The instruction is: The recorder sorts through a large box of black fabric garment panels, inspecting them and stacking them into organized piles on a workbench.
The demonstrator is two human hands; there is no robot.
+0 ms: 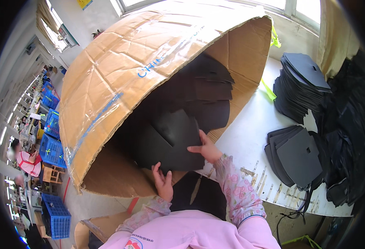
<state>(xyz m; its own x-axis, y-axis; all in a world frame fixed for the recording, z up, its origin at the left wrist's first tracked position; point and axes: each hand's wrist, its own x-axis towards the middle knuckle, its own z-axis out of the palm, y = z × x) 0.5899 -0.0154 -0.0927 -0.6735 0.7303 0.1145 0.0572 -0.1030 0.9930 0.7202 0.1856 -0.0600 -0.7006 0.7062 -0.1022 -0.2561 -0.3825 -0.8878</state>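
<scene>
A large cardboard box (108,83) lies on its side before me, its opening toward me. Several flat black panels (172,145) sit at the mouth of the box, partly overlapping. My right hand (209,148) closes on the right edge of these panels, the thumb lying over their face. At their lower edge, my left hand (163,182) has its fingertips on the panels, with the fingers bent around the rim. More black panels (209,99) rest deeper in the box, and its dark inside hides how many.
To the right, a white table (249,128) bears a tall stack of black panels (302,83) and a lower stack (296,155). Dark fabric (348,137) is heaped at the far right. Blue crates (56,216) and people at work are on the left.
</scene>
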